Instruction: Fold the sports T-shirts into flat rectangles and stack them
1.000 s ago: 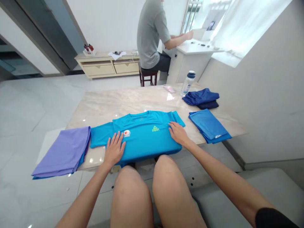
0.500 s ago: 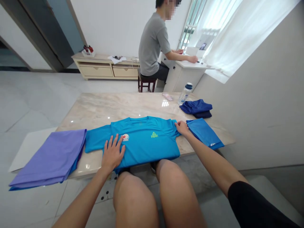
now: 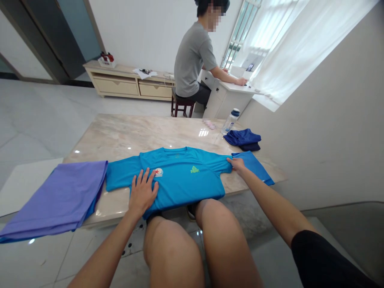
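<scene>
A bright blue T-shirt (image 3: 180, 180) lies face up on the marble-look table (image 3: 129, 132), its collar toward the far side and its lower part at the near edge. My left hand (image 3: 143, 193) rests flat on the shirt's chest beside a round white and red badge, fingers spread. At the other side, my right hand (image 3: 236, 163) pinches the end of the sleeve, which is stretched outward. Just beyond that hand lies a folded blue garment (image 3: 255, 166). Folded purple fabric (image 3: 60, 196) sits left of the shirt, over a blue layer.
A water bottle (image 3: 230, 122) stands near dark blue clothing (image 3: 243, 138) at the table's far right. Behind the table, a person in a grey shirt (image 3: 193, 60) sits on a stool at a white desk (image 3: 231, 94). A low cabinet (image 3: 120, 84) lines the wall.
My right hand has drawn the sleeve outward to the right, so it lies longer and straighter. My left hand stays on the chest. The view has shifted slightly.
</scene>
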Demonstrator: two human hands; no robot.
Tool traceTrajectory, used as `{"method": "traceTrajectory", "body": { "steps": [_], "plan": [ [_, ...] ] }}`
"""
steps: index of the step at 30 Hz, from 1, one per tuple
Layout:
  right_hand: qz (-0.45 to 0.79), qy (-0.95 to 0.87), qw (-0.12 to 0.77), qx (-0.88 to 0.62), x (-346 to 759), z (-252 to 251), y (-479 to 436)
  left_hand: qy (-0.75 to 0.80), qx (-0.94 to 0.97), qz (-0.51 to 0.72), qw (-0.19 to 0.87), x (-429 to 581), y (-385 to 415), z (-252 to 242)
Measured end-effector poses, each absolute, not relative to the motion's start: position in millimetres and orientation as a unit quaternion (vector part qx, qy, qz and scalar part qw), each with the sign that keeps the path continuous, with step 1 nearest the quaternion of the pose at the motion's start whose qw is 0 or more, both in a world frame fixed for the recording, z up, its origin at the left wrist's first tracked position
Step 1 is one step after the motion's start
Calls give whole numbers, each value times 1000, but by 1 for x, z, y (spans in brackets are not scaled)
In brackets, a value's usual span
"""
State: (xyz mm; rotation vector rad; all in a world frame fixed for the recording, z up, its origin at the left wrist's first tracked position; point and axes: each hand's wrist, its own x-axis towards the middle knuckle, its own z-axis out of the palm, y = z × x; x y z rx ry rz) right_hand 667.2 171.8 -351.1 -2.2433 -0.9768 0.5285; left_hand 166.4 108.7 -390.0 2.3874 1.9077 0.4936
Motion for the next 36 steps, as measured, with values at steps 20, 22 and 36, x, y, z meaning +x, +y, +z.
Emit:
{"method": "traceTrajectory", "body": {
  "steps": [20, 22, 36],
  "plan": [
    [358, -560, 357, -656, 553, -323, 191, 615, 772, 160, 23, 167, 107, -387],
    [272, -613, 329, -664, 556, -336, 186, 616, 772, 154, 23, 167, 107, -386],
    [99, -830, 132, -533, 513, -408, 139, 612, 786, 89, 6, 161, 109, -387]
  ]
}}
